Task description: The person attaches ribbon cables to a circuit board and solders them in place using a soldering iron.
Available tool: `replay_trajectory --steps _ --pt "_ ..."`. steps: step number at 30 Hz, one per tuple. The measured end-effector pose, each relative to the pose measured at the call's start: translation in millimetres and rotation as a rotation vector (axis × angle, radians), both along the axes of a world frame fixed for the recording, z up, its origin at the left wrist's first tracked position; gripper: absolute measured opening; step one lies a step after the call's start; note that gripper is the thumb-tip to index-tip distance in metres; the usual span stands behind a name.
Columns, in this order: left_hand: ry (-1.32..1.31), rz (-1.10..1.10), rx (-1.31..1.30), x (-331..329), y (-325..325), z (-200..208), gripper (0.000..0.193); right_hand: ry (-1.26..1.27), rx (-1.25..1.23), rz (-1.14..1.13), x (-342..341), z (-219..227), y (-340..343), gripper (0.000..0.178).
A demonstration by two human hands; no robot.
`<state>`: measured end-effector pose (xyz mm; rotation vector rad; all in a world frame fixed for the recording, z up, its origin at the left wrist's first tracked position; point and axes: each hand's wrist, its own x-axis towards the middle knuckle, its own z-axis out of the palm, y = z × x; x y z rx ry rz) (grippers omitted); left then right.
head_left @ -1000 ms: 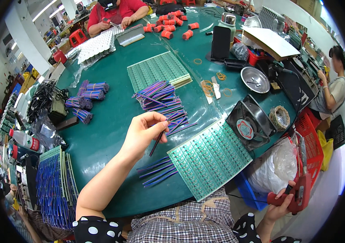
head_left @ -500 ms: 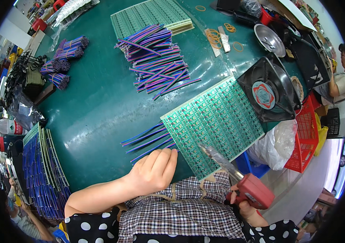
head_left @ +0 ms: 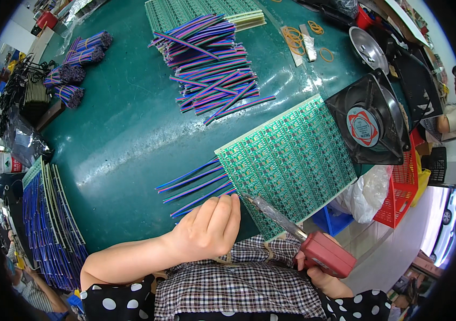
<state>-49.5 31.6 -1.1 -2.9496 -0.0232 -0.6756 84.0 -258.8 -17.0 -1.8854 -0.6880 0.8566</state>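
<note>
A green circuit board panel (head_left: 292, 155) lies tilted near me on the bench, with several multicoloured ribbon wires (head_left: 193, 179) sticking out from its left edge. At the panel's near left edge, my left hand (head_left: 206, 227) is closed, its fingertips pinching a wire that is mostly hidden behind the fingers. My right hand (head_left: 321, 275) grips a red-bodied soldering gun (head_left: 328, 255) at the lower right. The gun's long metal tip lies over the panel's near left part and points at my left fingertips.
A heap of loose ribbon wires (head_left: 212, 69) and a stack of panels (head_left: 201, 16) occupy the far side. Bundled wires (head_left: 70, 93) and wired panels (head_left: 51, 224) sit left. A black fan (head_left: 367, 120) stands right of the panel, beyond it a metal bowl (head_left: 367, 49) and red basket (head_left: 399, 195).
The soldering gun's tip has moved left across the panel, closer to my left fingertips. My left hand stays closed at the panel's edge. The whole view has shifted slightly.
</note>
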Motion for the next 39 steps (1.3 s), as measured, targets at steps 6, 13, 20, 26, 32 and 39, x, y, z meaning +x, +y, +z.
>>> replay_trajectory --steps 6,13,20,26,32,39 --pt "-0.016 0.028 -0.051 0.7 -4.4 -2.7 0.029 -0.002 0.024 0.022 0.8 -4.0 6.1 0.066" --pt "-0.016 0.033 -0.057 0.3 -5.3 -3.0 0.026 -0.088 0.065 0.058 1.8 -6.2 7.7 0.066" --pt "-0.015 0.017 -0.018 0.8 -1.8 -2.1 0.018 -0.061 0.181 0.121 5.5 -8.3 6.3 0.069" --pt "-0.026 0.008 -0.017 0.3 -1.1 -3.8 0.017 -0.143 0.199 0.188 11.7 -8.1 16.0 0.068" --pt "-0.022 0.016 -0.012 0.6 -2.1 -3.1 0.016 -0.081 0.175 0.144 6.6 -7.6 8.1 0.069" --pt "-0.013 -0.003 0.004 0.7 -2.7 -2.2 0.019 -0.055 0.136 0.105 2.8 -9.7 2.7 0.069"
